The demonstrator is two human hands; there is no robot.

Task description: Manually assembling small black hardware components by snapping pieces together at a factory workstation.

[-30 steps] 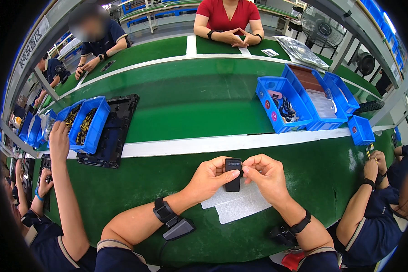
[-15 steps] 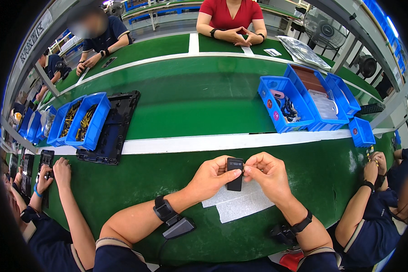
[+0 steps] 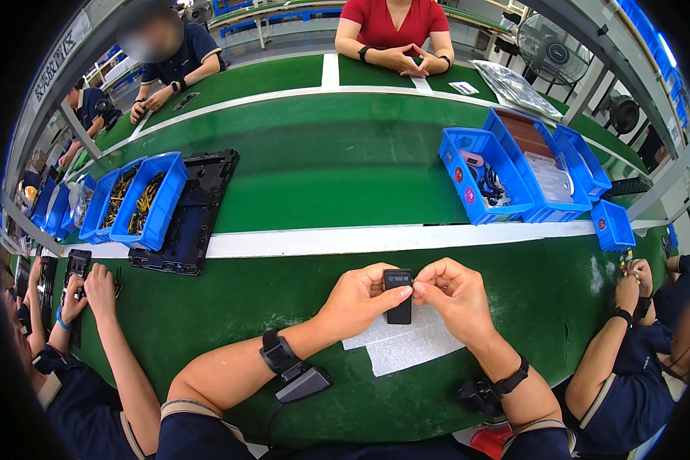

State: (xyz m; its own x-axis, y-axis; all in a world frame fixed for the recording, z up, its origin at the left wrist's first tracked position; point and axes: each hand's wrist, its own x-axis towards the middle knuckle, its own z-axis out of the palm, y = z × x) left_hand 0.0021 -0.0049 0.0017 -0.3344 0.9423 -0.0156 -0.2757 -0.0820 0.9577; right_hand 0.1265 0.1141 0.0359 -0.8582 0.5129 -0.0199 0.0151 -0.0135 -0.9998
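Two hands meet before us in the head view, over the green surface (image 3: 230, 322). Our left hand (image 3: 358, 301) holds a flat black device (image 3: 399, 311) roughly upright, thumb across its face and fingers behind. Our right hand (image 3: 450, 297) is narrow, thumb and finger drawn together at the device's upper right edge; we cannot tell whether they grip that edge or something small. The device sits between our hands, above white sheets (image 3: 406, 353) on the surface.

To work this edge well, we would judge it best to let the left hand steady the body while the right fingertips work lightly, without twisting. Working over the sheets should spare the casing scratches, and the left thumb is probably best away from the edge being worked.

Beyond our left hand are a blue bin (image 3: 170, 205) of yellow-and-black pieces and a black tray (image 3: 215, 192); beyond our right, another blue bin (image 3: 506, 210).
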